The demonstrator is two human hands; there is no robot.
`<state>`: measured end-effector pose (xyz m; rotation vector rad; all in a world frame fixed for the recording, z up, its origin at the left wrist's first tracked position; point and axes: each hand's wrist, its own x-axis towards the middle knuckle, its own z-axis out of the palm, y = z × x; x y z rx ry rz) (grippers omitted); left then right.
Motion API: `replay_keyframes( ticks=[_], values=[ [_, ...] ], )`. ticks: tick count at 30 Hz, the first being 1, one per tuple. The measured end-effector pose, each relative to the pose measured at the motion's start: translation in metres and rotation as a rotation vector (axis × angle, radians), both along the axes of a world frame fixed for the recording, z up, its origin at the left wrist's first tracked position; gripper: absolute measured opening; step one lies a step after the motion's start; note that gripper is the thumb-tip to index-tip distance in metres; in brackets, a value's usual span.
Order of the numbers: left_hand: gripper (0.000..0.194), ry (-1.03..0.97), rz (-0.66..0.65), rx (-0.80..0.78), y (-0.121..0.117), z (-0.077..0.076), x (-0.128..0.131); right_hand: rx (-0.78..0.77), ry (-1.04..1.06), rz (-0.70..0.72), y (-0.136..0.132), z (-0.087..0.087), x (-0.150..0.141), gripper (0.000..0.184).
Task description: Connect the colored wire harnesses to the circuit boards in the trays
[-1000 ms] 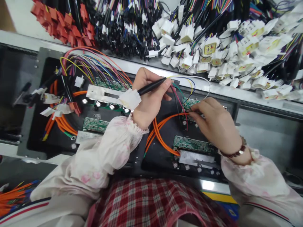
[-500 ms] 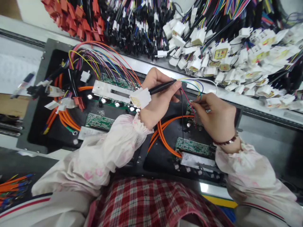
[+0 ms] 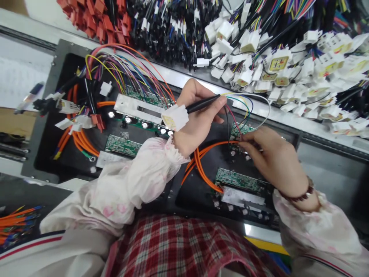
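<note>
My left hand (image 3: 198, 117) is closed around the black sleeve of a wiring harness (image 3: 203, 103). At the sleeve's near end a white plug connector (image 3: 175, 117) sticks out past my wrist. Thin loose wires in white, yellow, green, blue, red and black fan out from the other end. With thumb and forefinger, my right hand (image 3: 271, 157) pinches the red wire (image 3: 235, 120) of that harness. Below the wires lie a green circuit board (image 3: 239, 180) and a thick orange cable (image 3: 206, 175), inside a black housing (image 3: 196, 200).
In the left housing stand a circuit board with a metal bar (image 3: 123, 104) and many coloured wires. Red connectors (image 3: 108, 27), black-tipped harnesses (image 3: 170, 34) and white connectors (image 3: 288, 77) are heaped along the back. A pen (image 3: 29, 98) lies at the far left.
My right hand has moved right and down along the red wire, away from my left hand. My left hand keeps its grip on the sleeve. The view has shifted slightly.
</note>
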<state>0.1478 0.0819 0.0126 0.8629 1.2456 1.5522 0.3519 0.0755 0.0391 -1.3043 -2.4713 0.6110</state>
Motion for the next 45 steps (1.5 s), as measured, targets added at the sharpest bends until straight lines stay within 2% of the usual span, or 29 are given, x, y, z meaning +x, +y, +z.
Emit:
replay_keyframes(
  ticks=[2,5,9,12,21,39,45],
  values=[
    [0.029,0.012,0.002,0.013,0.000,-0.002,0.001,0.054,0.044,-0.054,-0.002,0.003,-0.002,0.007],
    [0.031,0.028,0.015,0.038,0.001,-0.005,0.001,0.176,0.099,-0.159,0.001,-0.004,-0.008,0.005],
    [0.028,-0.016,0.006,0.057,0.000,-0.003,0.000,0.180,0.068,-0.140,0.008,-0.020,-0.011,0.007],
    [0.027,-0.040,-0.019,0.049,-0.001,-0.001,-0.001,0.206,0.067,-0.159,0.009,-0.025,-0.009,0.008],
    [0.028,-0.018,-0.001,0.053,0.000,-0.003,0.001,0.259,0.039,-0.151,0.006,-0.027,-0.009,0.011],
    [0.030,-0.025,-0.014,0.017,0.000,0.002,0.000,0.198,0.112,-0.180,0.008,-0.025,-0.009,0.010],
    [0.029,-0.041,-0.018,0.054,0.000,0.000,0.001,0.265,0.089,-0.161,0.008,-0.027,-0.010,0.010]
  ],
)
